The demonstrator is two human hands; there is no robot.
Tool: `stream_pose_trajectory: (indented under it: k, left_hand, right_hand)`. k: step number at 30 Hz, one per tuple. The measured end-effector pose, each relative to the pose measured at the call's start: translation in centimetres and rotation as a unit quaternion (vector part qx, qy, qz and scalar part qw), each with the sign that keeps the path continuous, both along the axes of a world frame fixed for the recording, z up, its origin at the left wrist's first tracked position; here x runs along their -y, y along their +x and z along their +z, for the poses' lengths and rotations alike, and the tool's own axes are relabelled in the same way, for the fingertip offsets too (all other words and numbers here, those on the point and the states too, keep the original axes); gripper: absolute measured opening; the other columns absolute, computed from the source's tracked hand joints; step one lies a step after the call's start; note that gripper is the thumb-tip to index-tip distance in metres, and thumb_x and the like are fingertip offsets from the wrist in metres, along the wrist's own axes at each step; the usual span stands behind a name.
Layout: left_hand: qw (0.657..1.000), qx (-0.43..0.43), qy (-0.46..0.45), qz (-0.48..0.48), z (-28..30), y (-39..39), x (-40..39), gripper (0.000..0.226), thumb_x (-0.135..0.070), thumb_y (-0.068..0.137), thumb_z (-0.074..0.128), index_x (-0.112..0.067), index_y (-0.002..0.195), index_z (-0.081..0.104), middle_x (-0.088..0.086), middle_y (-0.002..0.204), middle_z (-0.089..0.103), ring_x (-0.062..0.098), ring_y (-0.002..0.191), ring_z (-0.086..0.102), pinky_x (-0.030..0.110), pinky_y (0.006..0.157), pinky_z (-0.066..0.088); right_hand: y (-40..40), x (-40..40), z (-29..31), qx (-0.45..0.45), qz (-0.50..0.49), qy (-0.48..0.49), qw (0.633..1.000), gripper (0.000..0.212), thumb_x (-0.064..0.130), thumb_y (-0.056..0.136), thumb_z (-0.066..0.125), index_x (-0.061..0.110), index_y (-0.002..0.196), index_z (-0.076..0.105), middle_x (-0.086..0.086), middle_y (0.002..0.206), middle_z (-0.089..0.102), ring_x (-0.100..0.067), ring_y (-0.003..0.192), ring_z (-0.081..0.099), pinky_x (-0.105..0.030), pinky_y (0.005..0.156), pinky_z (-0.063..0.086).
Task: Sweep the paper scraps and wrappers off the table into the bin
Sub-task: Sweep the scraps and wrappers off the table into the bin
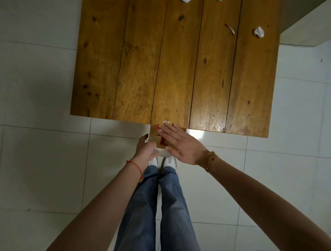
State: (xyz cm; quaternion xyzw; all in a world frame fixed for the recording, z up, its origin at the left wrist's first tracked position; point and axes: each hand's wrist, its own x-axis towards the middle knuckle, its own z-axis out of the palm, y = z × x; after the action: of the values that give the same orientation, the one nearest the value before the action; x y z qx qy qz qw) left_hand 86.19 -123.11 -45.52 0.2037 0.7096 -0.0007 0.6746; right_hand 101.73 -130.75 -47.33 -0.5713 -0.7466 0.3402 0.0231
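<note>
Scraps [166, 122] and a red wrapper [162, 141] are found at the near edge of the wooden table [179, 71], under and just past the fingertips of the right hand [180, 143]. That hand is held flat, fingers spread and extended, palm down over the table edge and over the open bin [157, 143], nothing being pinched by it. The bin is gripped by the left hand [146, 152], fingers curled around its near-left rim; it is held against the table edge, directly beneath the right palm. A small white scrap is seen just beyond the right fingertips, on the wood. The red wrapper lies partly inside the bin, between the two hands. Well beyond both hands, toward the far right of the table, a crumpled white paper ball [259, 32] and a thin red-and-white wrapper [230, 29] are left lying apart from each other. Another white scrap [186, 1] is cut off by the frame's far edge.
</note>
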Motion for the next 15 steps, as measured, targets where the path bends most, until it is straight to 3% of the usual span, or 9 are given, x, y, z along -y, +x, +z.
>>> stream_pose_trajectory:
  k: [2, 4, 5, 7, 11, 15]
  left_hand:
    - [1.0, 0.006, 0.0, -0.008, -0.1, -0.1, 0.1, 0.055, 0.005, 0.09, 0.041, -0.014, 0.141, 0.047, 0.02, 0.14, 0.053, 0.034, 0.128, 0.053, 0.044, 0.093, 0.056]
    - [1.0, 0.006, 0.0, -0.007, -0.1, -0.1, 0.2, 0.054, 0.004, 0.09, 0.04, -0.012, 0.141, 0.046, 0.021, 0.139, 0.054, 0.028, 0.113, 0.062, 0.047, 0.094, 0.055]
    - [1.0, 0.004, 0.001, -0.007, -0.1, -0.1, 0.2, 0.054, 0.004, 0.09, 0.04, -0.011, 0.141, 0.047, 0.021, 0.14, 0.053, 0.022, 0.105, 0.064, 0.046, 0.093, 0.055]
    - [1.0, -0.002, 0.002, -0.009, -0.2, -0.2, 0.2, 0.052, 0.004, 0.091, 0.04, -0.011, 0.14, 0.047, 0.021, 0.142, 0.051, 0.017, 0.106, 0.058, 0.044, 0.092, 0.056]
    - [1.0, 0.002, -0.003, -0.012, -0.4, -0.2, 0.2, 0.052, 0.004, 0.092, 0.04, -0.012, 0.141, 0.046, 0.019, 0.141, 0.051, 0.018, 0.097, 0.062, 0.042, 0.091, 0.057]
    - [1.0, -0.004, 0.008, -0.006, -0.9, -0.4, 0.6, 0.051, -0.001, 0.094, 0.042, -0.016, 0.142, 0.045, 0.018, 0.143, 0.05, 0.031, 0.123, 0.056, 0.043, 0.095, 0.055]
  right_hand:
    - [-0.6, 1.2, 0.4, -0.017, -0.007, -0.008, 1.0, 0.059, 0.037, 0.105, 0.033, 0.01, 0.155, 0.02, -0.009, 0.164, 0.013, -0.023, 0.153, 0.007, -0.038, 0.125, 0.005]
    - [-1.1, 2.2, 0.7, -0.022, -0.02, -0.018, 0.999, 0.058, 0.038, 0.104, 0.034, 0.012, 0.155, 0.023, -0.009, 0.163, 0.019, -0.024, 0.151, 0.015, -0.038, 0.124, 0.013]
    - [-1.3, 2.6, 0.8, -0.019, -0.027, -0.02, 0.999, 0.058, 0.038, 0.104, 0.033, 0.013, 0.155, 0.023, -0.008, 0.163, 0.02, -0.023, 0.151, 0.017, -0.037, 0.124, 0.015]
    - [-1.6, 3.2, 0.9, -0.013, -0.042, -0.017, 0.999, 0.057, 0.039, 0.104, 0.033, 0.013, 0.155, 0.024, -0.008, 0.162, 0.022, -0.022, 0.15, 0.019, -0.036, 0.123, 0.017]
    - [-1.7, 3.7, 1.3, -0.016, -0.111, 0.019, 0.994, 0.051, 0.032, 0.104, 0.037, 0.008, 0.15, 0.035, -0.01, 0.157, 0.034, -0.025, 0.144, 0.031, -0.034, 0.122, 0.02]
    - [-1.8, 3.7, 1.3, -0.005, -0.177, 0.052, 0.983, 0.049, 0.026, 0.104, 0.039, 0.004, 0.147, 0.039, -0.013, 0.151, 0.042, -0.028, 0.142, 0.034, -0.038, 0.121, 0.023]
